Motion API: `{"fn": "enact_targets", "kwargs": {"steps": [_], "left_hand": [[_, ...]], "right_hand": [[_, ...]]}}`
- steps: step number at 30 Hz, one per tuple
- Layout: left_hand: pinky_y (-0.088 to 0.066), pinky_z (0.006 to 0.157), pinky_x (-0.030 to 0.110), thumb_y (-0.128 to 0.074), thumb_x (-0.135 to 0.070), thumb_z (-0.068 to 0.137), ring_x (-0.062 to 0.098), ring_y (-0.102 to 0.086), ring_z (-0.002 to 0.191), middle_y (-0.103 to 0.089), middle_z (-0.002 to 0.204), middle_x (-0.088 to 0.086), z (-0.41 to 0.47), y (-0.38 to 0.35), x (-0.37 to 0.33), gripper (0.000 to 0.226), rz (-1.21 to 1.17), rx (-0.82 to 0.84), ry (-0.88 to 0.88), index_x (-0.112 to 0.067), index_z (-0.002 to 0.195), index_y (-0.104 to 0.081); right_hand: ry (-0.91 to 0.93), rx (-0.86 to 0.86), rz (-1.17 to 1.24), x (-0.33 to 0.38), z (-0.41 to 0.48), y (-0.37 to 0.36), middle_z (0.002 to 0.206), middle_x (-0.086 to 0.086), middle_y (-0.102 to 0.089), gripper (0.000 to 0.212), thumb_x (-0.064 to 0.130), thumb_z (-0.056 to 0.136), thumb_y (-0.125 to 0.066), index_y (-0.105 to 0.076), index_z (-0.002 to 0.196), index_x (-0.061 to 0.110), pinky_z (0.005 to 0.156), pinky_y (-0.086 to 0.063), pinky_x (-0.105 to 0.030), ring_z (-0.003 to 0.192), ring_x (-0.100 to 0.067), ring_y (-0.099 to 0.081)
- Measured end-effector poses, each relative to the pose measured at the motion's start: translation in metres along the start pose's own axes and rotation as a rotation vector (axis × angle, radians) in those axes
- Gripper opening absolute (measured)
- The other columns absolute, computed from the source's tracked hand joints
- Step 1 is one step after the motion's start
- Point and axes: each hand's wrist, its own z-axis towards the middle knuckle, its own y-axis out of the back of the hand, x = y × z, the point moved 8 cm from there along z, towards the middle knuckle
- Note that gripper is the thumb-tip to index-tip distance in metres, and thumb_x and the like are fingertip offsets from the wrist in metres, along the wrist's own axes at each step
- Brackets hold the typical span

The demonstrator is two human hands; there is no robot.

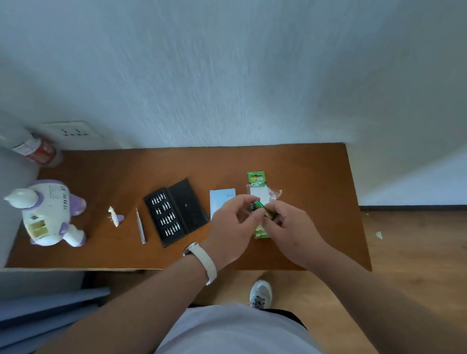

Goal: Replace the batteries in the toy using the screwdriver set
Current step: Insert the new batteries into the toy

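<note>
A white and purple toy lies at the table's left end with its battery compartment open and facing up. Its small cover rests to the right of it, and a slim screwdriver lies beside the open black bit case. Over the right part of the table, my left hand and my right hand both pinch a green and gold battery between their fingertips. Below them lies the green battery pack, torn open, partly hidden by my hands.
The brown wooden table stands against a white wall. A plastic bottle with a red label lies at the back left near a wall socket. A white card lies between case and pack. My shoe is on the wood floor.
</note>
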Motion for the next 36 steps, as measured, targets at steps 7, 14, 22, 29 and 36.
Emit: {"fn": "enact_targets", "kwargs": {"steps": [7, 14, 22, 29, 36], "left_hand": [[-0.059, 0.068, 0.027, -0.068, -0.020, 0.096, 0.008, -0.065, 0.077, -0.071, 0.093, -0.009, -0.021, 0.083, 0.011, 0.023, -0.118, -0.072, -0.025, -0.041, 0.102, -0.061], [-0.054, 0.070, 0.015, -0.067, -0.022, 0.096, 0.002, -0.065, 0.081, -0.069, 0.086, -0.013, -0.046, 0.189, 0.048, 0.020, -0.135, -0.129, 0.001, -0.040, 0.105, -0.065], [-0.055, 0.072, 0.015, -0.071, -0.030, 0.089, 0.004, -0.070, 0.087, -0.073, 0.092, -0.021, -0.064, 0.287, 0.098, 0.032, -0.245, -0.208, 0.023, -0.061, 0.097, -0.067], [-0.053, 0.074, 0.014, -0.075, -0.017, 0.089, 0.002, -0.065, 0.086, -0.072, 0.090, -0.013, -0.083, 0.347, 0.122, 0.032, -0.208, -0.227, -0.027, -0.046, 0.102, -0.071], [-0.051, 0.077, 0.009, -0.077, -0.014, 0.088, -0.010, -0.063, 0.093, -0.068, 0.096, -0.025, -0.096, 0.383, 0.128, 0.037, -0.111, -0.203, -0.066, -0.039, 0.112, -0.065]], "right_hand": [[0.000, 0.040, 0.047, 0.063, 0.010, -0.049, 0.078, 0.013, -0.065, 0.005, 0.032, 0.096, -0.061, -0.060, 0.093, 0.036, 0.052, -0.044, -0.017, 0.070, 0.003, -0.061], [0.004, 0.063, 0.018, 0.140, 0.026, -0.129, 0.078, 0.013, -0.068, 0.008, 0.044, 0.094, -0.058, -0.056, 0.087, 0.047, 0.067, -0.055, -0.033, 0.074, -0.005, -0.062], [0.055, 0.133, 0.120, 0.212, 0.039, -0.209, 0.077, 0.003, -0.068, 0.011, 0.031, 0.097, -0.057, -0.067, 0.096, 0.035, 0.059, -0.048, -0.033, 0.070, -0.019, -0.061], [0.147, 0.105, 0.003, 0.252, 0.047, -0.261, 0.088, 0.002, -0.063, 0.013, 0.022, 0.097, -0.059, -0.072, 0.099, 0.023, 0.072, -0.049, -0.034, 0.080, -0.013, -0.059], [0.201, 0.056, -0.172, 0.278, 0.058, -0.286, 0.079, 0.010, -0.055, 0.019, 0.038, 0.089, -0.061, -0.058, 0.075, 0.025, 0.061, -0.040, -0.010, 0.076, -0.004, -0.053]]}}
